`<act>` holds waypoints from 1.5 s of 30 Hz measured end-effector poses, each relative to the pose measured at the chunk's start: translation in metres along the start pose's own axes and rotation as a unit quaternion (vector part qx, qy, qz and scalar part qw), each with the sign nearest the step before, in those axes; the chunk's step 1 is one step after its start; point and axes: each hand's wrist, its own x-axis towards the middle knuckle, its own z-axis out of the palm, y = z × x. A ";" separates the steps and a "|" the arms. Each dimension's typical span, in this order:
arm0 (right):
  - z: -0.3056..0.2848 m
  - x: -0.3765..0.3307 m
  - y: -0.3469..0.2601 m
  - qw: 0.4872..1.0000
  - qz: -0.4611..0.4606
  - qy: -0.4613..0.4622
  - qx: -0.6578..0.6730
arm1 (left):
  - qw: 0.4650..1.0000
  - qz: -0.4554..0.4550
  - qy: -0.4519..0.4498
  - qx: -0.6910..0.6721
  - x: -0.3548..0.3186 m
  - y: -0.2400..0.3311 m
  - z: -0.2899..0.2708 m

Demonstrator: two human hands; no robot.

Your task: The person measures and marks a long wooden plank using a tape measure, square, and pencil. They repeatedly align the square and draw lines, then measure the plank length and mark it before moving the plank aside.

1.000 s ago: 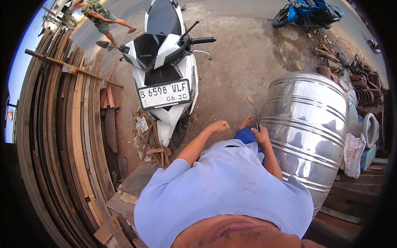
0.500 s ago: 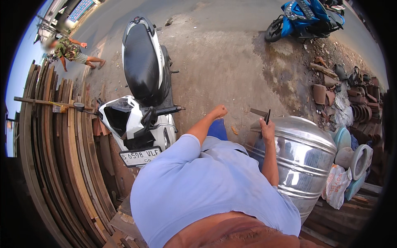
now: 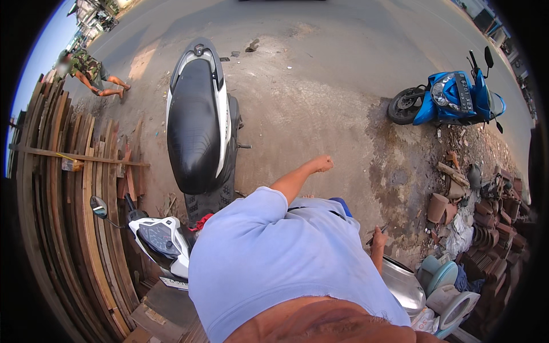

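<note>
My left arm reaches forward past the pale blue shirt, and my left hand [image 3: 322, 163] is curled into a fist over the bare ground. Nothing sticks out of it. Low at my right side, my right hand [image 3: 378, 239] is closed round a thin dark tool [image 3: 384, 227], mostly hidden now; earlier it looked L-shaped, like a try square. Below that hand, the shiny ribbed metal tank [image 3: 404, 284] shows only in part beside my body. To my left stands a white and black scooter [image 3: 194, 123], its seat pointing toward the road. A red cloth [image 3: 201, 222] lies near its footboard.
Long timber boards [image 3: 86, 228] lean along the left, with a crosspiece. At far left a person [image 3: 91, 71] is on the roadside. A blue scooter [image 3: 452, 98] is parked at far right. Roof tiles [image 3: 486, 228] and toilet bowls [image 3: 457, 306] are heaped at right.
My view has shifted forward; the white scooter and tank slide back relative to me. My left fist swings forward and right. The tool in my right hand shows less. The person at left has stepped along.
</note>
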 end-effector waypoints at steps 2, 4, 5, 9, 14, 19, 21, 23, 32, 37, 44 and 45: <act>0.018 0.013 -0.022 0.997 0.071 0.007 -0.025 | 0.992 0.018 0.007 -0.123 0.042 0.047 -0.047; 0.037 0.046 -0.049 0.995 0.072 -0.010 -0.075 | 0.987 0.010 0.049 -0.154 0.081 0.056 -0.099; 0.046 0.067 -0.070 0.993 0.065 -0.017 -0.096 | 0.983 0.012 0.067 -0.168 0.102 0.057 -0.123; 0.122 0.176 -0.194 0.976 -0.009 -0.081 -0.203 | 0.960 -0.111 0.249 -0.068 0.160 -0.079 -0.229; 0.272 0.324 -0.378 0.943 -0.144 -0.196 -0.228 | 0.865 -0.264 0.422 0.064 0.097 -0.217 -0.297; 0.489 0.438 -0.655 0.872 -0.309 -0.201 -0.323 | 0.889 -0.268 0.267 0.259 0.034 -0.200 -0.273; 0.586 0.410 -0.727 0.823 -0.391 -0.283 -0.298 | 0.724 -0.515 0.376 -0.263 0.013 -0.195 -0.239; 0.640 0.372 -0.799 0.801 -0.428 -0.298 -0.294 | 0.701 -0.524 0.300 -0.379 0.055 -0.161 -0.236; 0.835 0.374 -0.774 0.798 -0.385 -0.157 -0.436 | 0.877 -0.286 0.336 -0.187 0.277 -0.121 -0.638; 0.938 0.393 -0.807 0.766 -0.319 -0.178 -0.529 | 0.823 -0.230 0.460 -0.242 0.338 -0.108 -0.906; 1.186 0.389 -0.947 0.713 -0.340 -0.229 -0.568 | 0.739 -0.247 0.549 -0.302 0.371 -0.209 -1.012; 1.245 0.359 -0.966 0.698 -0.345 -0.278 -0.562 | 0.712 -0.297 0.591 -0.237 0.361 -0.242 -0.986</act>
